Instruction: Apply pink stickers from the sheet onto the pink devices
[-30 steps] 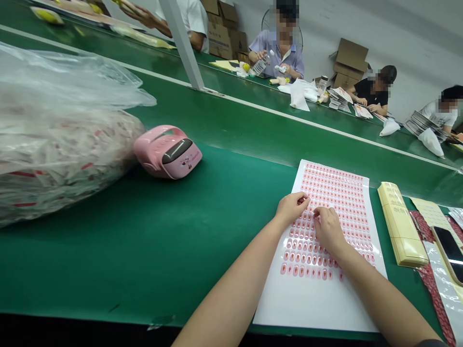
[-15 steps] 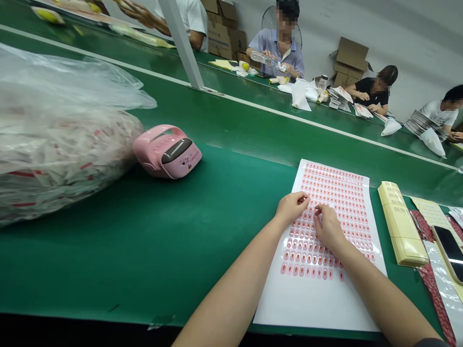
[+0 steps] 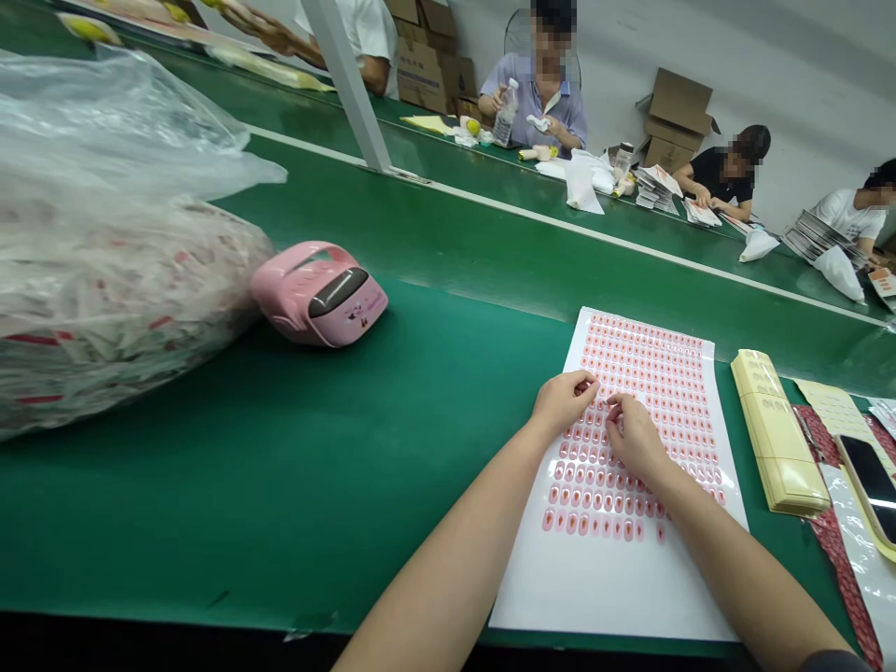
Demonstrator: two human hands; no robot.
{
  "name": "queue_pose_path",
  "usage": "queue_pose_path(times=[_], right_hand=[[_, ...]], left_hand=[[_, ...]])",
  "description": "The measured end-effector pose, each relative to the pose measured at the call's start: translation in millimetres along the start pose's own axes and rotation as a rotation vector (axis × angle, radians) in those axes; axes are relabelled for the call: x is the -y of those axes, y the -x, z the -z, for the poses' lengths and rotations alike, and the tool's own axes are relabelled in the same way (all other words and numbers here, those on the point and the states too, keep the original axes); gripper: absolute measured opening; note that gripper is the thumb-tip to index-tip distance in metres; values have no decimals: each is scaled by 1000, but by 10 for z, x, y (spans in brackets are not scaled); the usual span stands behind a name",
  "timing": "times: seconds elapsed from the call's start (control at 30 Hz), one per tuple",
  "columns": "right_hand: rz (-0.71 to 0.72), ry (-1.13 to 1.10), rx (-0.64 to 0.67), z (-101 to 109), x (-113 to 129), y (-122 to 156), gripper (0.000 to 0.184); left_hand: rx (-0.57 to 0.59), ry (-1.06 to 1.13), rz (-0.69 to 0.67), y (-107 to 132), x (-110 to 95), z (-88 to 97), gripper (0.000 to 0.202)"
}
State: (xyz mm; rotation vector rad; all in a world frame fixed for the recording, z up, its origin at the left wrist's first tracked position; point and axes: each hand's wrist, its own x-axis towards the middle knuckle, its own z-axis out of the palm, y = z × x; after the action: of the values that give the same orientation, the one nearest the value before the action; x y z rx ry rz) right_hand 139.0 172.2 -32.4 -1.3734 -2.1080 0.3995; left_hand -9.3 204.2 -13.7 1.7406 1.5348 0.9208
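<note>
My left hand [image 3: 564, 403] and my right hand [image 3: 636, 441] rest close together on a white sheet [image 3: 602, 588] printed with rows of small pink oval stickers [image 3: 665, 401]. The fingertips of both hands are pinched together over the stickers, a short way apart. Whether they grip a sticker is hidden by the fingers. The sheet lies flat on a green bench [image 3: 280, 467], and its lower rows show gaps.
A pink plastic device [image 3: 318, 294] stands beside a large clear bag of packets [image 3: 105, 308] to the left. To the right lie a yellow stack of sheets [image 3: 778, 434] and a smartphone [image 3: 868, 485]. Co-workers [image 3: 539, 93] sit at a parallel bench beyond.
My hands have barely moved. The view has shifted slightly, and the co-worker opposite has turned a clear bottle from level to upright.
</note>
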Motion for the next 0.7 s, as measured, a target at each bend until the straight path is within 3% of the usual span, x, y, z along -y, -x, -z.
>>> queue_pose_path(times=[0.3,0.47,0.7], right_hand=[[8,33,-36,23,-19,17,34],[-16,131,40,44,44,-14,34],[-181,293,243,144,146,-228,36]], left_hand=[[-8,-8,1,-7,24,-19,19],[-8,-16,-7,-3,11,-17,20],[-5,-30,-14,1,-8,0,22]])
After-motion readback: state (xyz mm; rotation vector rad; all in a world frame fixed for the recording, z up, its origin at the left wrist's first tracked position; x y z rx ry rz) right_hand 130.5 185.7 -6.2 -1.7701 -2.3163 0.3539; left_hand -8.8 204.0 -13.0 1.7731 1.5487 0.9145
